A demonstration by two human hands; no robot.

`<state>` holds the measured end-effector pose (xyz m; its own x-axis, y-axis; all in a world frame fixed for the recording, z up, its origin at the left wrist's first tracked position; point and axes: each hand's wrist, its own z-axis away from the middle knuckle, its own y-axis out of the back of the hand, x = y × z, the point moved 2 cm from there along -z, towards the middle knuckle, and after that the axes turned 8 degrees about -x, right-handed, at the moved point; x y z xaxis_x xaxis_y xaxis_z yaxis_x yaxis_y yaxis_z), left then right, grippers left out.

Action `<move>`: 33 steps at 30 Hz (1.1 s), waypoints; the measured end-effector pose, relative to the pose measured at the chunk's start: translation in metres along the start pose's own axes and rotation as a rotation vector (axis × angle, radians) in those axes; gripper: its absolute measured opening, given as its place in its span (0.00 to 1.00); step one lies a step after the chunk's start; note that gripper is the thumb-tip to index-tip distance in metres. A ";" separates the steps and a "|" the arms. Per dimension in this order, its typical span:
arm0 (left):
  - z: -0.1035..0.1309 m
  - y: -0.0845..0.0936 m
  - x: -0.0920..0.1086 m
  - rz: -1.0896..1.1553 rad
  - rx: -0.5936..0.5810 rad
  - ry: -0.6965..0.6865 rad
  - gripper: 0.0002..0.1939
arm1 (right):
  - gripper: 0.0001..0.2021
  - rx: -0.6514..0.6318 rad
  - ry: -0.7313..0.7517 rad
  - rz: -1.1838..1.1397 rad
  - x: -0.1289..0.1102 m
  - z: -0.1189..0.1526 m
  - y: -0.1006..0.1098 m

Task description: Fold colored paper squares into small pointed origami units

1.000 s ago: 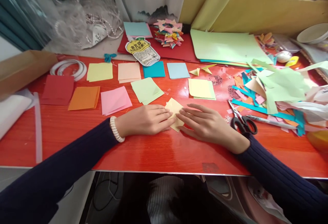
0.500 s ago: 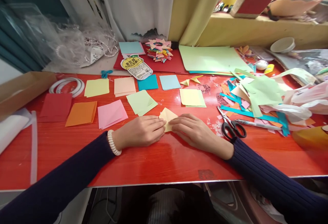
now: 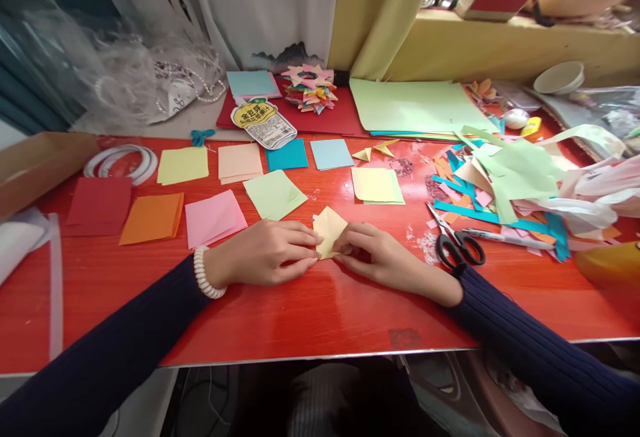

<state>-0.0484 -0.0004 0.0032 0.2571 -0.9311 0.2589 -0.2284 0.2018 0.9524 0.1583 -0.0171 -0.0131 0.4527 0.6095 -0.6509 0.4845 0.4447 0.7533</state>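
Note:
A small folded piece of pale yellow paper (image 3: 330, 229) lies on the red table between my hands, its top coming to a point. My left hand (image 3: 273, 250) holds its left edge with the fingertips, thumb at the lower corner. At the lower right edge, my right hand (image 3: 377, 254) pinches the paper between thumb and bent fingers. A stack of light yellow squares (image 3: 377, 185) sits just beyond my right hand. Beyond my left hand are a light green stack (image 3: 275, 194) and a pink stack (image 3: 215, 218). Two small folded yellow pieces (image 3: 364, 154) rest farther back.
Black-handled scissors (image 3: 453, 240) and a pen (image 3: 510, 238) lie to the right, beside coloured paper scraps (image 3: 520, 174). More paper squares, including orange (image 3: 151, 218) and red (image 3: 99, 205), spread leftward. A folded paper ring ornament (image 3: 310, 89) stands at the back.
My right fingers have drawn back and curled into a pinch at the paper's lower right, baring more of it. My left hand has slid slightly left. The view has shifted a little.

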 end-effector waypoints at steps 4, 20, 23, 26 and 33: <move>-0.001 0.001 0.000 0.029 -0.015 -0.001 0.11 | 0.04 0.006 -0.028 -0.024 -0.001 -0.002 0.001; -0.001 0.002 0.004 -0.047 -0.050 0.007 0.13 | 0.06 0.046 -0.202 0.081 -0.010 -0.006 -0.003; -0.001 0.003 0.006 -0.055 -0.074 0.033 0.13 | 0.06 0.053 -0.187 0.131 -0.009 -0.006 -0.005; -0.001 0.004 0.007 -0.075 -0.064 0.010 0.14 | 0.06 0.069 -0.177 0.166 -0.009 -0.006 -0.008; -0.001 0.002 0.008 -0.154 -0.025 -0.048 0.15 | 0.06 0.099 -0.184 0.230 -0.007 -0.005 -0.014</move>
<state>-0.0461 -0.0074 0.0070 0.2417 -0.9650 0.1021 -0.1666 0.0624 0.9841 0.1447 -0.0238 -0.0184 0.6827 0.5537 -0.4769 0.4198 0.2369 0.8761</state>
